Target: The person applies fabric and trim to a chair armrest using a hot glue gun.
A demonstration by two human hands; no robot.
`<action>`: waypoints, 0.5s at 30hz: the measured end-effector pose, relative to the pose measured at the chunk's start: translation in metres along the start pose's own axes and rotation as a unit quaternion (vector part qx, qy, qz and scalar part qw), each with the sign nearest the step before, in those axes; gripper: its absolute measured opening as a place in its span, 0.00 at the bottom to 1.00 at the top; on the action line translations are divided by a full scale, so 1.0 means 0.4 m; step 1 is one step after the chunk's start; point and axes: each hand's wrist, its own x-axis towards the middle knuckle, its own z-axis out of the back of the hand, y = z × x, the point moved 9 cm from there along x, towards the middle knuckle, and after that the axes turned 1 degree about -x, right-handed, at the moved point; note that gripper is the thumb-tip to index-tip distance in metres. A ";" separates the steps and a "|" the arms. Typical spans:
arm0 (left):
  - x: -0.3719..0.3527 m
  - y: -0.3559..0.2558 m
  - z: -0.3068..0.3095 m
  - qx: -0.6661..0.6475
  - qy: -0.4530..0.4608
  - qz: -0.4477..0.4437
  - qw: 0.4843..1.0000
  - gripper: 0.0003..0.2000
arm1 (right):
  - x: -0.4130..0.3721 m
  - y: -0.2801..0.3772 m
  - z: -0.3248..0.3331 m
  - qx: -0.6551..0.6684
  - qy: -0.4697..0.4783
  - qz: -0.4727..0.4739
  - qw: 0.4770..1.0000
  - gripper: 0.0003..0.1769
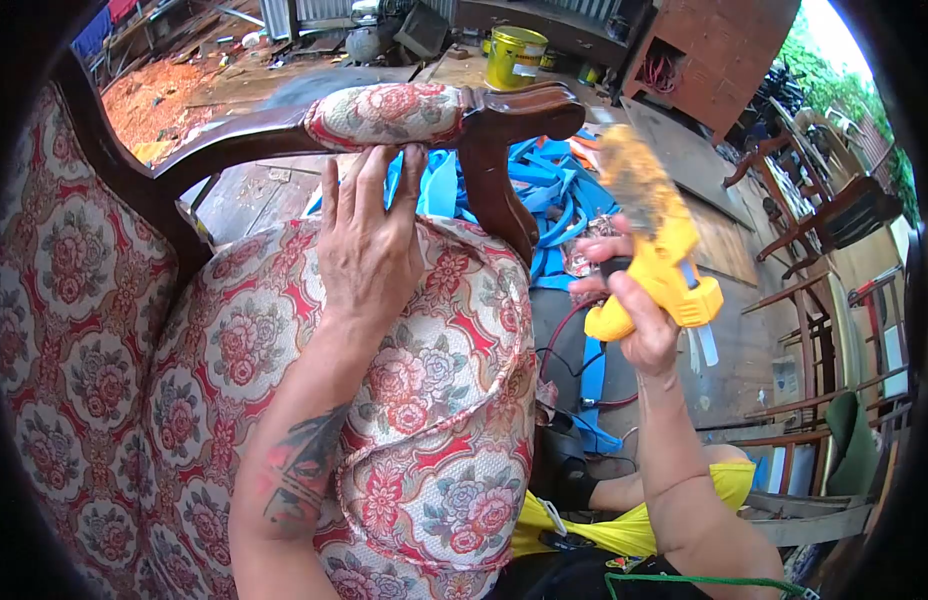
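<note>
Tool: yellow tool (674, 265) is at right of centre in the frame, inside my right hand (639, 300); its upper end is blurred.
Right hand: my fingers are closed around the handle.
Tool handling: I judge it hard and stiff, of moderate weight; the handle is the good place to hold, away from the stained upper end.
Pad: flowered pad (384, 115) is in the upper middle of the frame, on the wooden armrest (524, 112), directly above my left fingertips.
Left hand: my left hand (369, 240) grasps nothing; its fingers are extended, with tips at the lower edge of the pad.
Pad handling: probably soft, with cloth which may wrinkle; better to press along the edge.
</note>
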 end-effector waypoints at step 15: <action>-0.003 0.003 -0.005 0.002 -0.016 0.003 1.000 0.35 | 0.038 -0.163 -0.094 -0.179 0.136 0.009 0.974 0.09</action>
